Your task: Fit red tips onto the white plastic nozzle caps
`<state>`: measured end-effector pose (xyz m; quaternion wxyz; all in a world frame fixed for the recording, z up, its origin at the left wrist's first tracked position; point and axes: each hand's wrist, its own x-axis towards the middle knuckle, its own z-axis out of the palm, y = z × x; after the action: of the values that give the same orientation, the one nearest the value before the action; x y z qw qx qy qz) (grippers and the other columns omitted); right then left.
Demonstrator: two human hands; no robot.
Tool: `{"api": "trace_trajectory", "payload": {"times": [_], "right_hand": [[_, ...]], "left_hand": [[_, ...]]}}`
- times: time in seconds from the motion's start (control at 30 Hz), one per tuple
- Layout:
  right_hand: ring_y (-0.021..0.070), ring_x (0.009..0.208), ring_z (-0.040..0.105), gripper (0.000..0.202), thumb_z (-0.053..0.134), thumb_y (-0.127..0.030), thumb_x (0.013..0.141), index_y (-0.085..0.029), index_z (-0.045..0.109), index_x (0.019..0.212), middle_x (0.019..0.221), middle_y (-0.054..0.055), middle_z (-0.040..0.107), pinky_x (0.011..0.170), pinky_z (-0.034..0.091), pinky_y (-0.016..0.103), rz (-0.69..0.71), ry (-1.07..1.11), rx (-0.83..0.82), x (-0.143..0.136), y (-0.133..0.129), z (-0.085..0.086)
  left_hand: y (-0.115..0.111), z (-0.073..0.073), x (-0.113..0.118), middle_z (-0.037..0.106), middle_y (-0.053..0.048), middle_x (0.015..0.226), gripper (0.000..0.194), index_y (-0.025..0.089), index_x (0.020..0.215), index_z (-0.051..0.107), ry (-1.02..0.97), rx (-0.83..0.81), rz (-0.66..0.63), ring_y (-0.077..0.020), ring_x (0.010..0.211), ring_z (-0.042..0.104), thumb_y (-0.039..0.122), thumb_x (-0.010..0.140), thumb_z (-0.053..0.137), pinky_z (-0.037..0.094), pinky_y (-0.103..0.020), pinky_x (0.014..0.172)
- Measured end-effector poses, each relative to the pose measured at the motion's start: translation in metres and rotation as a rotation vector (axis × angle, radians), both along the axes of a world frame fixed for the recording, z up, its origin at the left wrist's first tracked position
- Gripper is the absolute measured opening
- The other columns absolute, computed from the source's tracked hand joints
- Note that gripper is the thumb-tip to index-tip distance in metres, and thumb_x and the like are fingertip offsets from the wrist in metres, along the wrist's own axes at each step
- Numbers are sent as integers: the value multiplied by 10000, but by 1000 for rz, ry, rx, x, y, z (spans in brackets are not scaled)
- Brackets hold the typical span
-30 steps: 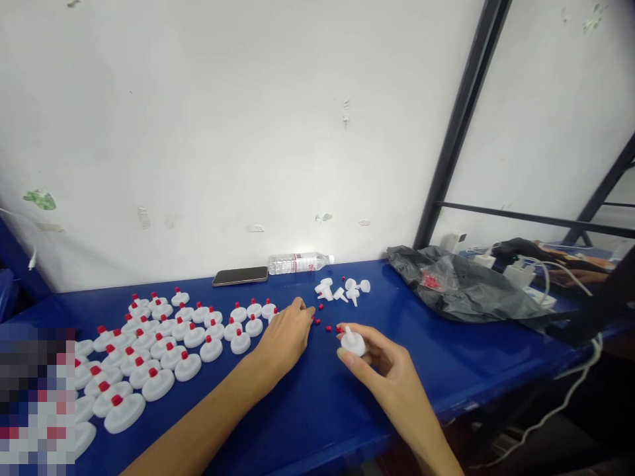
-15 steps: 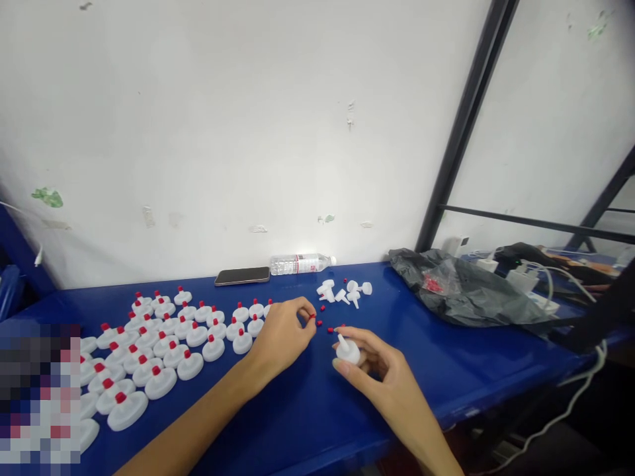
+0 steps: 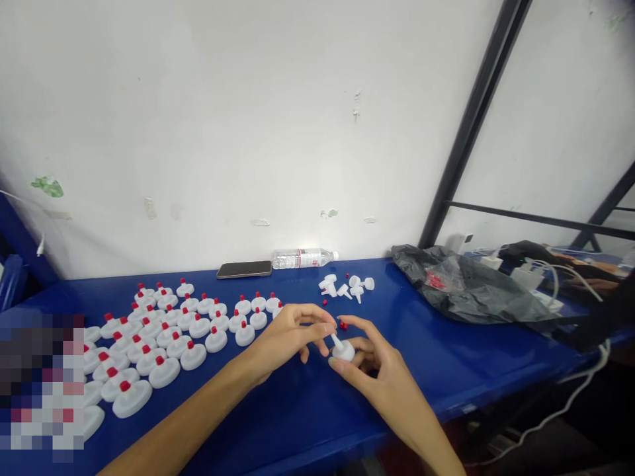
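Note:
My right hand (image 3: 381, 370) grips a white nozzle cap (image 3: 343, 351) by its round base, the spout tilted up to the left. My left hand (image 3: 300, 330) is closed in a pinch at the spout's tip; the small red tip cap between its fingers is hidden now. Loose red tip caps (image 3: 343, 324) lie just behind my right hand's fingers. Farther back are several loose white nozzle caps (image 3: 356, 285) without red tips. To the left, many white nozzle caps with red tips (image 3: 164, 372) stand upright in a group on the blue table (image 3: 278, 423).
A phone (image 3: 244, 269) and a lying clear plastic bottle (image 3: 303, 258) are by the wall. On the right a black plastic bag (image 3: 461, 297) carries a small clear bag of red pieces (image 3: 439, 279), near white chargers and cables (image 3: 530, 281). A dark metal post (image 3: 471, 132) rises behind.
My left hand has moved right, from above the loose red tip caps to the spout tip, bringing a pinched red cap. My right hand still holds the nozzle cap, slightly farther left.

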<state>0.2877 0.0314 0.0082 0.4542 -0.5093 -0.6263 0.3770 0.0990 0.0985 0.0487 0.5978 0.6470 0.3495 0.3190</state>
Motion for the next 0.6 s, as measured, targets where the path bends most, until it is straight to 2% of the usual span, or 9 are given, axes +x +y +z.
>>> {"api": "trace_trajectory", "payload": {"times": [0.17,0.3,0.6], "right_hand": [[162,673,642,540,760,-411,889,-259,561,1367,906,3,789,648,463,278,-3,15,8,0,0,1],[163,644,643,511,747,-411,893,-252,571,1347,879,4,783,620,472,276,-12,34,17,1,0,1],[207,851,743,549,801,-368,844,-251,575,1330,959,8,787,751,556,302,-28,103,4,1,3,-2]], "left_hand": [[-1,2,0,718,-47,837,343,150,995,749,33,44,-29,-153,674,696,452,835,770,430,-193,475],[-3,5,1,719,-49,847,309,150,965,757,67,95,-27,-156,656,701,431,836,760,421,-193,458],[-2,3,1,751,-59,888,326,149,979,765,85,126,-33,-166,642,729,452,870,722,424,-194,448]]}}
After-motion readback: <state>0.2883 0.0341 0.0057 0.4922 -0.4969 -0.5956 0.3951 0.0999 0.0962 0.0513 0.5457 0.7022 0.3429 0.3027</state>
